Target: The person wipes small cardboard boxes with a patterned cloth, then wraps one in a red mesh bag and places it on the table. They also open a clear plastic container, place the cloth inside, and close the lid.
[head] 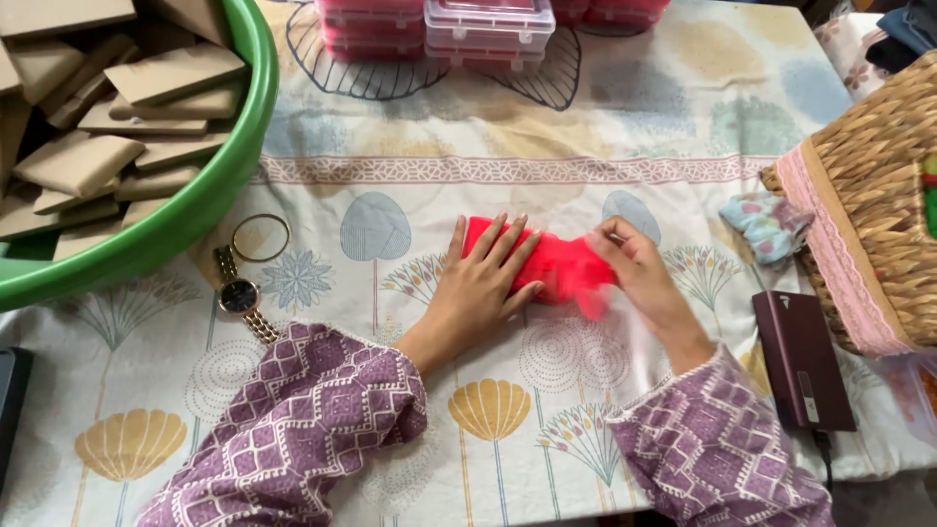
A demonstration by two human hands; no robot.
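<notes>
Red piece under both hands: soft cloth, matt, looks gauzy at the blurred right end. Table cover: printed woven cloth, matt, slightly creased. Sleeves: patterned cotton-like cloth, matt. Basin at the cover's top-left corner: green plastic, smooth, glossy. Flat packets inside it: brown kraft paper or card, matt. Watch: metal bracelet, polished; thin ring beside it, metal, shiny. Boxes at the top edge: clear hard plastic, glossy. Basket at the right edge: woven straw, rough, with pink lace trim. Scrunchie: printed cloth. Dark maroon case: smooth, semi-matt.
</notes>
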